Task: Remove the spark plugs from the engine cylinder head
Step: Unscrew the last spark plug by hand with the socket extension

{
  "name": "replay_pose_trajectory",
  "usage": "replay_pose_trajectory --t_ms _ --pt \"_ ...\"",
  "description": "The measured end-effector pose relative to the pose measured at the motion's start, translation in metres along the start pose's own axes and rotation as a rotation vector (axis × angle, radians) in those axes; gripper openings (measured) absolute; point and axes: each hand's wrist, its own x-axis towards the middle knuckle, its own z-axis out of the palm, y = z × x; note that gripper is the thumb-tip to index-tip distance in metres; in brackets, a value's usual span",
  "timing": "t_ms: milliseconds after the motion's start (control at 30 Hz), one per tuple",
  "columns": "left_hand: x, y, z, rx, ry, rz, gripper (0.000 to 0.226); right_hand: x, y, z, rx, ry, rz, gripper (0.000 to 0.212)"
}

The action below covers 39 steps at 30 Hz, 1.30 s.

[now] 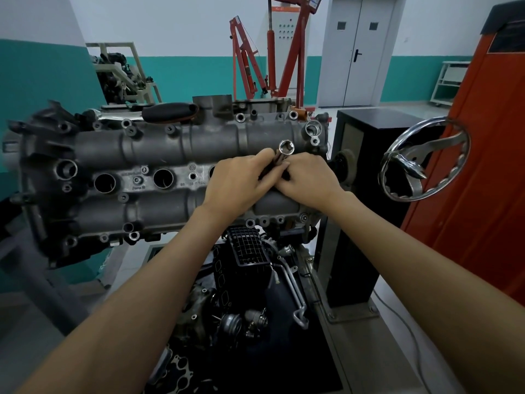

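Note:
The grey cylinder head lies across the engine stand, with two round plug wells showing in its middle strip. A chrome socket tool stands tilted over the right part of that strip, its hexagonal mouth facing up. My left hand grips the tool's dark shaft from the left. My right hand curls round the same shaft from the right, fingertips meeting the left hand. The wells under my hands are hidden, and no spark plug shows.
A chrome handwheel juts out on the right beside a black cabinet and an orange panel. Black engine parts hang below the head. Red engine cranes and another engine stand behind.

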Motion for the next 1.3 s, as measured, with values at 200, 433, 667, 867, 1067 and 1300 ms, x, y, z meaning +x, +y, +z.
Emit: replay_pose_trajectory --t_ms 200,433,667,867,1067,1300 --pt "0.0003 0.0027 -0.002 -0.066 0.004 0.0 0.035 0.0006 -0.0012 -0.0003 -0.05 -0.03 0.019 0.021" --pt "0.0014 0.0022 0.0004 -0.045 0.001 0.021 0.03 0.0005 0.001 0.0009 -0.045 -0.048 0.043 0.014" --pt "-0.0007 -0.0004 0.0011 -0.032 0.018 -0.021 0.052 -0.0015 -0.0003 -0.0006 0.001 0.0 0.026 0.029" --pt "-0.0007 0.0044 -0.0027 -0.064 0.003 0.0 0.036 -0.0017 -0.001 0.0005 -0.066 -0.01 0.011 0.014" --pt "-0.0001 0.0035 0.0006 -0.023 0.007 0.003 0.022 0.0001 0.0015 0.0025 -0.051 -0.042 0.063 0.021" --pt "-0.0007 0.0019 -0.0012 -0.017 -0.023 -0.035 0.056 -0.002 -0.0018 -0.0013 -0.003 0.01 0.017 0.027"
